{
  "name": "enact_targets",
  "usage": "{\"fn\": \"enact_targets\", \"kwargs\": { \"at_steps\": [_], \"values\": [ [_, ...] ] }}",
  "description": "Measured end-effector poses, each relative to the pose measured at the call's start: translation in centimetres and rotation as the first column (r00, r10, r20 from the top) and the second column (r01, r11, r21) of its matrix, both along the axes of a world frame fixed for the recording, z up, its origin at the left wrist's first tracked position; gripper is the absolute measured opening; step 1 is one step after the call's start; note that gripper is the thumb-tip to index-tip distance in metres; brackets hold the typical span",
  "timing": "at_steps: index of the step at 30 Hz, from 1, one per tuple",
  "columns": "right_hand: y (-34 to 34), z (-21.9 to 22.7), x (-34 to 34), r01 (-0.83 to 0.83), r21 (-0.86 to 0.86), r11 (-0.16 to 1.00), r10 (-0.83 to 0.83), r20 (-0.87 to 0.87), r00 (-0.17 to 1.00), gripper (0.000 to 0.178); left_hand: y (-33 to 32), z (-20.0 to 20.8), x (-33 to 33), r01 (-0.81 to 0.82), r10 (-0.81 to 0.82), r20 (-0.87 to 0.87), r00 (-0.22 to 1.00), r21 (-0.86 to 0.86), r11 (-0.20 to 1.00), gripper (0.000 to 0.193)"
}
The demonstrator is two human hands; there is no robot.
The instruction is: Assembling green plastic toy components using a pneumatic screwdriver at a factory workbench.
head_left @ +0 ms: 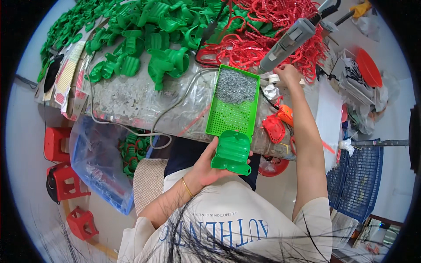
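Observation:
My left hand [206,164] grips a green molded plastic part [233,149] from below, its hollow ridged side facing up. It is held at the near end of a shallow green tray [210,118], which has a heap of small silver metal pieces [237,86] in its far half. My right hand [288,75] is at the right of the tray with its fingers curled; whatever they hold, if anything, is hidden. Close by it are a white roll [273,79] and the lower end of a grey electric screwdriver [287,44], which stands tilted.
Green plastic parts [127,61] pile up at the back left, red straps [285,52] at the back right. A grey cable [188,93] crosses the worktable [131,98]. An orange tool [285,115] and a red part [274,128] lie right of the tray. A lined blue bin [98,166] stands lower left.

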State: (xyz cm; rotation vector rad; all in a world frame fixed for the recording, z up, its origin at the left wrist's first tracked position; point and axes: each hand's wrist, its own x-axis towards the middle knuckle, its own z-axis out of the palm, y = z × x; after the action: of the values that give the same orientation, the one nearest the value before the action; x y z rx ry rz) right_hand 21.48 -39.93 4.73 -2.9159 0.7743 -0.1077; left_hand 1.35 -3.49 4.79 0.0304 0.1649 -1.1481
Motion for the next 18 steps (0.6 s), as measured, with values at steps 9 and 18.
{"fn": "enact_targets", "kwargs": {
  "at_steps": [9,18],
  "values": [
    [-0.6,-0.4,0.1,-0.25,0.142,0.958,0.19,0.338,0.922,0.033,0.4,-1.0,0.7,-0.063,0.063,-0.052,0.997,-0.006,0.998,0.07],
    [2.3,0.6,1.3,-0.476,0.671,0.568,-0.109,0.635,0.765,0.026,0.3,-1.5,0.8,-0.081,0.08,-0.023,0.997,-0.016,0.997,0.073]
  ]
}}
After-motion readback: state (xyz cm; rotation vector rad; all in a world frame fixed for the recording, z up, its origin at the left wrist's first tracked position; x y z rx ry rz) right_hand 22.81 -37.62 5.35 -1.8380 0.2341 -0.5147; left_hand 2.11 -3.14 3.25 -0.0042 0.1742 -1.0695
